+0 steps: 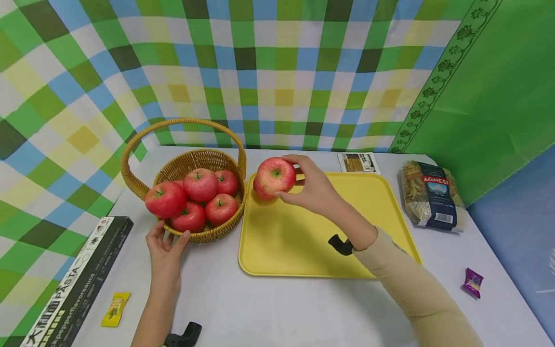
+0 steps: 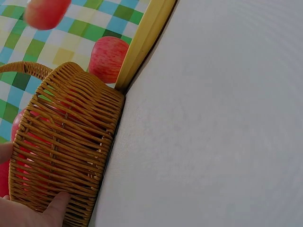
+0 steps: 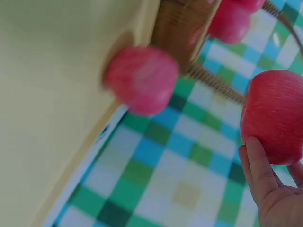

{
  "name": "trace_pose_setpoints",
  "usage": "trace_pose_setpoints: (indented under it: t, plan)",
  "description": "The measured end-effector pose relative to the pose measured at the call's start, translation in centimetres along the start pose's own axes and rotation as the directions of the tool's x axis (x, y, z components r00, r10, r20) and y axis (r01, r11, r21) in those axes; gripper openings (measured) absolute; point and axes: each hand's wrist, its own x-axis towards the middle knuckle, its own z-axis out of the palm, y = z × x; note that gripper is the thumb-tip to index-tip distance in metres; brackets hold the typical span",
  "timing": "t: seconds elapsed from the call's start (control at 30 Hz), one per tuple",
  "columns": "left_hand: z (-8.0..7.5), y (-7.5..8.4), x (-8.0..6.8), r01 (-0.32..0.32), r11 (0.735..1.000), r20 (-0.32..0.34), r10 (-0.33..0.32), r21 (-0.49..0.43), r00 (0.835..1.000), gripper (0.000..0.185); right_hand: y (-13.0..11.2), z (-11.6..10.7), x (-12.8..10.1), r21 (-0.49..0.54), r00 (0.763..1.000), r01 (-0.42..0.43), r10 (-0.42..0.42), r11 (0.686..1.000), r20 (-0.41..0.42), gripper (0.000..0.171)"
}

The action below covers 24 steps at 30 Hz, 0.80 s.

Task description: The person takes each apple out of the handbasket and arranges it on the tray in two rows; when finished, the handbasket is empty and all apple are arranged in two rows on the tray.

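While my right hand (image 1: 314,188) reaches forward from its beige sleeve across the yellow tray (image 1: 303,246), its fingers and thumb curl round a red apple (image 1: 276,175) and grip it above the tray's far left corner. My left hand (image 1: 165,246) lies on the white table (image 1: 303,308) at the near side of the wicker basket (image 1: 204,164), thumb and fingertips pressed against the weave, fingers nearly straight.

The held apple is round, red with pale yellowish streaks, its stem dimple turned towards me in the head view. A second apple (image 1: 260,190) sits just behind and below it on the tray, close to the basket. Five more apples (image 1: 200,184) are heaped in the basket.

From the right wrist, the held apple is cut by the frame edge and the tray apple is blurred. From the left wrist, I see only a thumb tip and a sliver of palm, so the fingers' lie there is unclear.
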Motion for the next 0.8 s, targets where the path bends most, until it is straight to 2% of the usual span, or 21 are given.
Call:
trace_pose_setpoints:
  t: [0.17,0.33,0.6,0.8]
  plan:
    - [0.0,-0.1,-0.1,0.002,1.000,0.002,-0.002,-0.004,1.000,0.068,2.8,-2.1,-0.3,0.013,0.993,-0.112,0.113,0.994,-0.046,0.078]
    - [-0.1,-0.1,0.0,0.001,1.000,0.002,-0.001,-0.001,1.000,0.068,5.9,-3.2,-0.7,0.004,0.973,-0.217,0.217,0.976,-0.075,0.076]
    - [0.0,-0.2,0.1,-0.011,1.000,-0.002,0.011,-0.002,1.000,0.067,9.7,-3.4,-1.5,-0.027,0.923,-0.384,0.383,0.923,-0.039,0.070]
    - [-0.1,-0.2,0.1,-0.013,1.000,0.003,0.013,-0.011,1.000,0.068,11.9,-2.8,-1.8,-0.054,0.900,-0.436,0.436,0.898,-0.015,0.068]
